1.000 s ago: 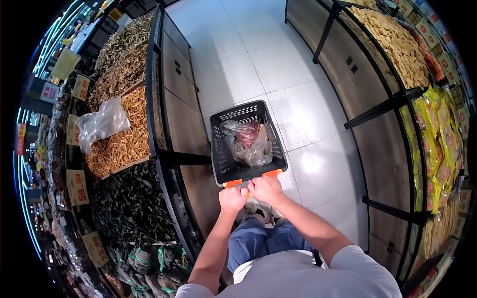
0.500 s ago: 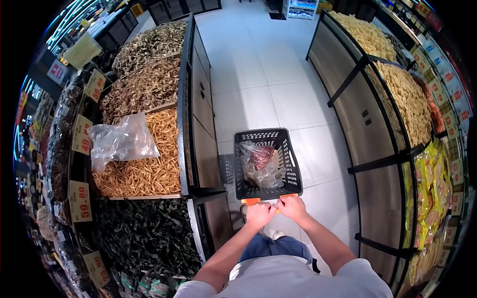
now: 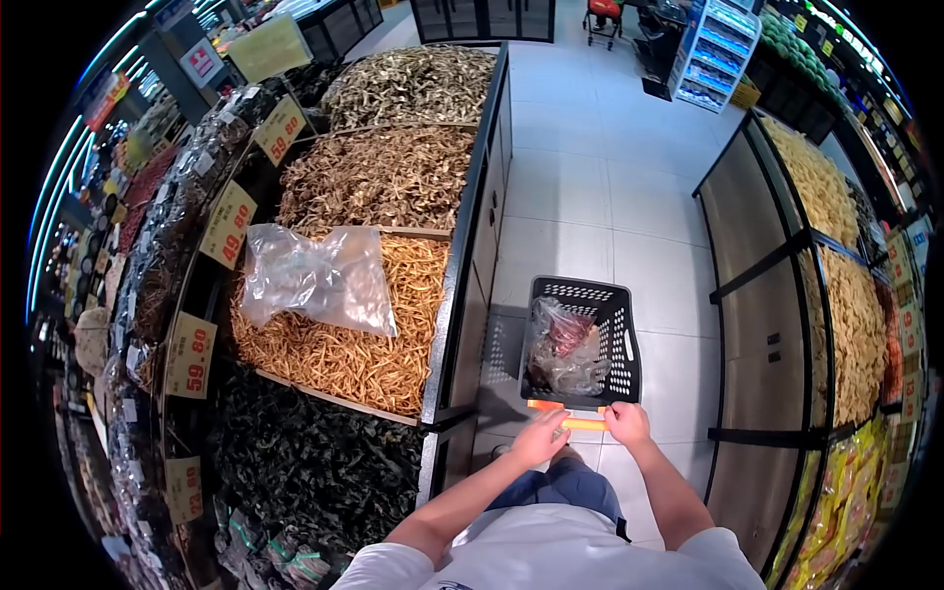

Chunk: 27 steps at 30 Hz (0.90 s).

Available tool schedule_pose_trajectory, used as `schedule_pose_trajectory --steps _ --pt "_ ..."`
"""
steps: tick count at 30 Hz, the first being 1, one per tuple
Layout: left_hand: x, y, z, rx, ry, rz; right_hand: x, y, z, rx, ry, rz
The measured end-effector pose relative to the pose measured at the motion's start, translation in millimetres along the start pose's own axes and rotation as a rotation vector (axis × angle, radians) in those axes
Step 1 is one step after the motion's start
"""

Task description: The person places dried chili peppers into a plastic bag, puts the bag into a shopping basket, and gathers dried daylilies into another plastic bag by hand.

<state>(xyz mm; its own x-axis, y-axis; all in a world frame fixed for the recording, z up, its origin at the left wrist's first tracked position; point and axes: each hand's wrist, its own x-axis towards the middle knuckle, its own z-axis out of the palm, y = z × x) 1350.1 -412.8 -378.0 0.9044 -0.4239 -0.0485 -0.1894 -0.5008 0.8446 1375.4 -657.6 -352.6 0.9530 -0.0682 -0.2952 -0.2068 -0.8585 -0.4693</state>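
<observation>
The basket (image 3: 582, 399) extends lengthwise ahead. The left hand (image 3: 539, 440) and, nearer it, right hand (image 3: 627, 423) curl their fingers around the crosswise handle (image 3: 584, 424).

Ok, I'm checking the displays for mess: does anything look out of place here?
Yes: a clear plastic bag lies loose and crumpled across the golden dried strands, in the open display left of the basket. I can't tell whether it holds anything.
</observation>
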Motion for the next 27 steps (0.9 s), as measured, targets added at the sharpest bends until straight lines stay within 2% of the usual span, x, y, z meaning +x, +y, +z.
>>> schedule_pose_trajectory --steps 5,7,8,9,12,13,15,19,21,23,27 --pt "19 1 -29 -0.076 0.081 -0.219 58 5 -15 -0.012 0.010 -0.098" --pt "25 -6 -36 -0.159 -0.006 -0.433 82 4 -23 0.014 0.002 -0.109" --pt "25 -16 -31 -0.194 0.107 -0.426 96 3 -27 0.011 0.001 -0.125" --pt "23 -25 -27 -0.191 0.131 -0.445 108 2 -30 0.005 -0.004 -0.139" --pt "30 -22 -39 -0.421 0.326 -0.629 151 -1 -40 -0.007 -0.042 -0.176" --pt "31 -23 -40 -0.424 0.351 -0.642 165 -2 -42 -0.011 -0.058 -0.199" --pt "31 -26 -41 -0.562 0.575 -0.630 193 -5 -47 -0.030 -0.050 -0.240" --pt "34 -2 -81 -0.772 0.850 -0.601 244 -15 -56 -0.043 -0.053 -0.251" --pt "32 9 -114 -0.759 0.959 -0.598 269 -17 -54 -0.037 -0.028 -0.286" --pt "30 21 -155 -0.675 1.103 -0.612 288 -21 -56 -0.045 -0.003 -0.233" --pt "14 -18 -210 -0.497 1.379 -0.549 313 -34 -63 0.015 0.065 -0.196"
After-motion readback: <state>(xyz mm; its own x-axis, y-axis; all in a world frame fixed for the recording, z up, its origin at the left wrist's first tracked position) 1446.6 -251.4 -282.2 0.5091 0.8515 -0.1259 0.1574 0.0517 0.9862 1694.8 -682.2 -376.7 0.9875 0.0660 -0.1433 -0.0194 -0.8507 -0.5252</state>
